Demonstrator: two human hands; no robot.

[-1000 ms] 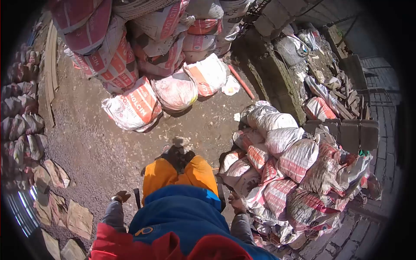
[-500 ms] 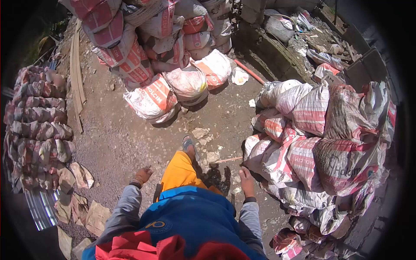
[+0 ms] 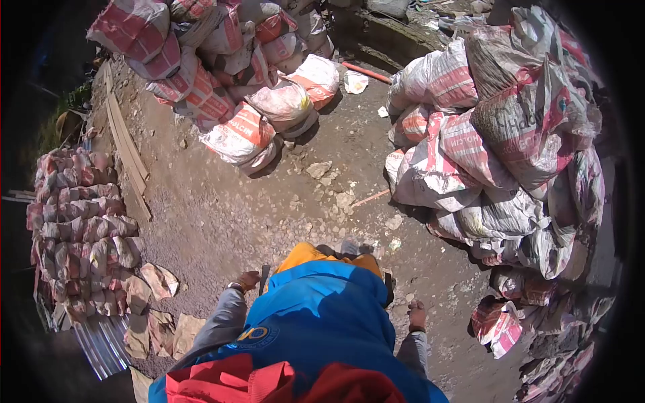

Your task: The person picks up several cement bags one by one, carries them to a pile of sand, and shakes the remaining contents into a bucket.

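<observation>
I look down over my blue shirt [image 3: 322,316] and orange trousers [image 3: 302,254] at gravelly ground. My left hand [image 3: 247,280] hangs at my hip, fingers curled in, holding nothing; a dark strap [image 3: 263,279] sits right beside it. Lower on the other side, my right hand [image 3: 417,314] hangs loose and empty over bare dirt, a short way from the foot of a tall heap of white-and-red cement sacks [image 3: 497,134]. One foot [image 3: 349,247] shows ahead of my knees.
A second sack pile [image 3: 242,134] lies ahead at the top. Stacked dusty sacks [image 3: 80,221] fill the left, with planks [image 3: 127,154], flattened paper bags [image 3: 158,282] and corrugated sheet [image 3: 101,346] beside them. Loose stones [image 3: 322,168] and an orange pipe [image 3: 366,72] lie on the dirt.
The view has swung and advanced: the right-hand sack heap now towers closer at upper right. My right hand has dropped from beside the sacks to my side; my left hand stays at my hip.
</observation>
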